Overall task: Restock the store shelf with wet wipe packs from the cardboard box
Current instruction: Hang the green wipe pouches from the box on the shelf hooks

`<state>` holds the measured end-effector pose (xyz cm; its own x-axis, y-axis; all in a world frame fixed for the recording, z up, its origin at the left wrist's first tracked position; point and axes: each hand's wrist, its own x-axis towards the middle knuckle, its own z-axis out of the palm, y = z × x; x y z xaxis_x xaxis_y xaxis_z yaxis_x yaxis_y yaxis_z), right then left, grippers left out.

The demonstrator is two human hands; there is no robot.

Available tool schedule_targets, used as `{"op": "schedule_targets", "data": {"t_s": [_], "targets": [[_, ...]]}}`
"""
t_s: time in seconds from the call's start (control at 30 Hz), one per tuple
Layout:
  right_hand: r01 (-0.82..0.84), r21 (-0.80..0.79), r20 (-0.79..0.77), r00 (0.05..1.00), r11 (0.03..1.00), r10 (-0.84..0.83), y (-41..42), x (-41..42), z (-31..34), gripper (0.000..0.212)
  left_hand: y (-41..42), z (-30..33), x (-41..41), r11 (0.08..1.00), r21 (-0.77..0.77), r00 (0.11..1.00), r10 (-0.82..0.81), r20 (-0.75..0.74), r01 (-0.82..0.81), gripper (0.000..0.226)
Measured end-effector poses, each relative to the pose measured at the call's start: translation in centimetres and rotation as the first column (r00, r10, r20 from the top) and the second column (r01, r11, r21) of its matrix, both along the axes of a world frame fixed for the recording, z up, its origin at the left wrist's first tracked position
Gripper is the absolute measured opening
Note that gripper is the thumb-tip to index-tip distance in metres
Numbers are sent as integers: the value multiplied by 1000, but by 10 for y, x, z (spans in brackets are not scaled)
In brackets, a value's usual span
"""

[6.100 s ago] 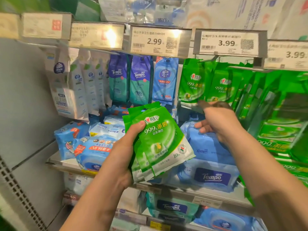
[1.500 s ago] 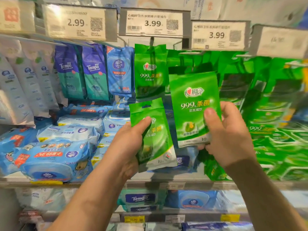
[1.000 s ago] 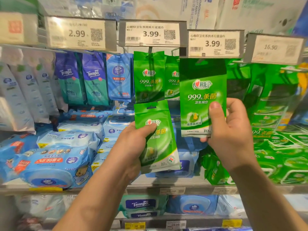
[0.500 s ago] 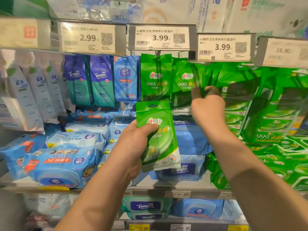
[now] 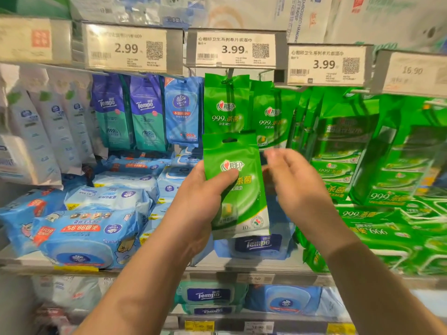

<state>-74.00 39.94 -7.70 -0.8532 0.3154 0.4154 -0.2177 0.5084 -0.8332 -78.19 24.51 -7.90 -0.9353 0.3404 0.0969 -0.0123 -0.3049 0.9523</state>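
Wet wipe pack (image 5: 238,187), green, stands upright in the left hand (image 5: 198,201), whose thumb presses across its front while the other fingers curl behind it. The right hand (image 5: 294,187) hovers just to the right of the pack, its fingers (image 5: 278,157) apart, loosely extended and blurred; whether they touch the pack's edge cannot be told. Directly above the held pack, matching green packs (image 5: 226,105) hang from a hook under a 3.99 price tag (image 5: 232,49). Blue packs (image 5: 82,233) lie stacked on the shelf (image 5: 150,270) to the left of the left hand.
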Motion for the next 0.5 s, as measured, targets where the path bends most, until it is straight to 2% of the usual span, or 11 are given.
{"op": "schedule_targets", "data": {"t_s": [0.07,0.13,0.2,0.3,0.37,0.5], "targets": [[-149,-22,108,983,989,150,0,16,-6,42,5,5,2,999,31,999,-16,-39,17,22],[-134,-3,123,983,991,133,3,23,-10,34,11,8,6,998,15,993,-51,-105,53,23],[-37,-23,29,999,999,38,7,27,-10,24,15,8,11,994,-21,976,-108,-190,106,23],[61,-83,-122,990,995,-71,14,33,-5,24,18,9,25,977,-96,935,-211,-287,191,22],[67,-106,-192,977,992,-87,19,35,-1,19,21,10,30,968,-146,898,-244,-365,204,23],[80,-127,-304,946,989,-115,19,35,7,19,26,18,30,976,-139,852,-217,-477,170,26]]}}
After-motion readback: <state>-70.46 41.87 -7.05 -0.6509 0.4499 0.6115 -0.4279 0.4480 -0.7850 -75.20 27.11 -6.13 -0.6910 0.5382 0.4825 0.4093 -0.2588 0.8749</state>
